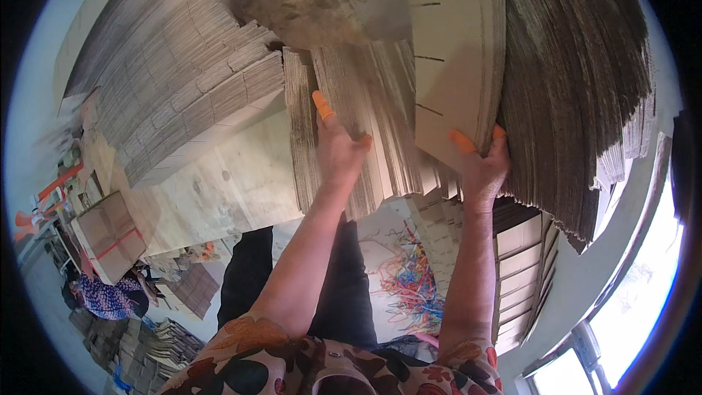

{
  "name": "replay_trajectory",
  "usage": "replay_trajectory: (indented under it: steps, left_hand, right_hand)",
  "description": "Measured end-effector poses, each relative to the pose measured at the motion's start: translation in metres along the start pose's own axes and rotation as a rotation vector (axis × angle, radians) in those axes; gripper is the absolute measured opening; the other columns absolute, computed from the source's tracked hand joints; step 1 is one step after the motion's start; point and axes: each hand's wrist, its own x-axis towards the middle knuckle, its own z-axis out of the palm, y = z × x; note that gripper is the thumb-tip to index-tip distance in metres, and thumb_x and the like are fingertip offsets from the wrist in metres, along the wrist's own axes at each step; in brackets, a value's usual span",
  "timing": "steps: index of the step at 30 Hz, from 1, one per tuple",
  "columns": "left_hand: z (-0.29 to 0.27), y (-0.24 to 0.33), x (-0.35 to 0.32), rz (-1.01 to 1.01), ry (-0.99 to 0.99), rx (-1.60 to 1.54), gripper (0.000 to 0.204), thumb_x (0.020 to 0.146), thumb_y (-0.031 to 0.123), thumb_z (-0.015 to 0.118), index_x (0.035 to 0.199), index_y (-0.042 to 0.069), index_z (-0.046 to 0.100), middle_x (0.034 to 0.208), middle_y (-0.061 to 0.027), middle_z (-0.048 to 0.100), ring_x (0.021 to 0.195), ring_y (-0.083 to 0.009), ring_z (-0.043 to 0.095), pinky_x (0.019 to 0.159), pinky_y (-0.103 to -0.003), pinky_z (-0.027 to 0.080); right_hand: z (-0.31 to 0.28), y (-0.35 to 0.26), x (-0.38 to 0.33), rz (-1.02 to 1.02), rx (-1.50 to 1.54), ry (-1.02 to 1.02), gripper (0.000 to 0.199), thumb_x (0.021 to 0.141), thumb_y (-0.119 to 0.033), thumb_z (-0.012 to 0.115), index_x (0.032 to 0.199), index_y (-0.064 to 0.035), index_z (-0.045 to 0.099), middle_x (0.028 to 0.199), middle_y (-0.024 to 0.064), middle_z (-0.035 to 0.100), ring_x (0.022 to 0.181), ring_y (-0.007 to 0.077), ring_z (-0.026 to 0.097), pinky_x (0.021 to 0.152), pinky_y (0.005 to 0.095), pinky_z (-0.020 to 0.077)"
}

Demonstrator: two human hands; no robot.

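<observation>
My right hand (485,174) grips the lower end of a bundle of flat cardboard sheets (457,66), thumb on the pale face and fingers round the edge. The face carries short dark slits. Orange finger covers show on that thumb and a finger. My left hand (341,150) lies against the edges of a standing row of cardboard sheets (347,88), its orange-covered index finger stretched up and its thumb spread to the right. Nothing shows clasped in it; its other fingers are partly hidden. Part of the row is smeared by motion.
A wooden table (227,183) bears tall cardboard stacks on the left (190,66) and right (578,88). Coloured strands (417,278) lie below, beside slotted cardboard (523,271). At lower left are a brown carton (110,238), another person (110,296) and more piled cardboard (172,344).
</observation>
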Motion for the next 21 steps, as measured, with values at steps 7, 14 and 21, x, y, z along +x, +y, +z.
replay_trajectory:
  steps: [7,14,21]
  left_hand:
    - [-0.008,0.001,-0.011,0.109,0.082,0.038,0.097,0.072,0.015,0.075,0.144,0.000,0.010,0.138,-0.0278,0.031,0.122,-0.0406,0.039,0.101,-0.040,0.035]
    - [-0.041,-0.023,-0.010,0.273,0.361,0.155,0.091,0.078,0.027,0.072,0.143,0.000,0.015,0.141,-0.0246,0.028,0.123,-0.0345,0.039,0.097,-0.042,0.037]
    - [-0.026,-0.071,-0.014,-0.220,-0.353,-0.920,0.094,0.082,0.022,0.068,0.145,0.001,0.001,0.141,-0.0156,0.031,0.121,-0.0235,0.042,0.097,-0.035,0.039]
  right_hand:
    - [-0.002,0.000,-0.002,0.049,-0.064,-0.052,0.051,0.071,-0.017,0.076,0.114,-0.0001,0.054,0.102,0.0141,0.064,0.089,0.0213,0.060,0.082,0.0322,0.0463]
    - [-0.012,0.008,-0.005,-0.017,-0.102,-0.183,0.060,0.069,-0.011,0.076,0.123,-0.0037,0.051,0.106,0.0151,0.064,0.095,0.0220,0.060,0.086,0.0343,0.0463]
    - [-0.011,-0.010,-0.017,-0.163,-0.091,-0.202,0.078,0.070,-0.004,0.075,0.139,-0.0094,0.039,0.118,0.0172,0.059,0.103,0.0230,0.056,0.093,0.0326,0.0434]
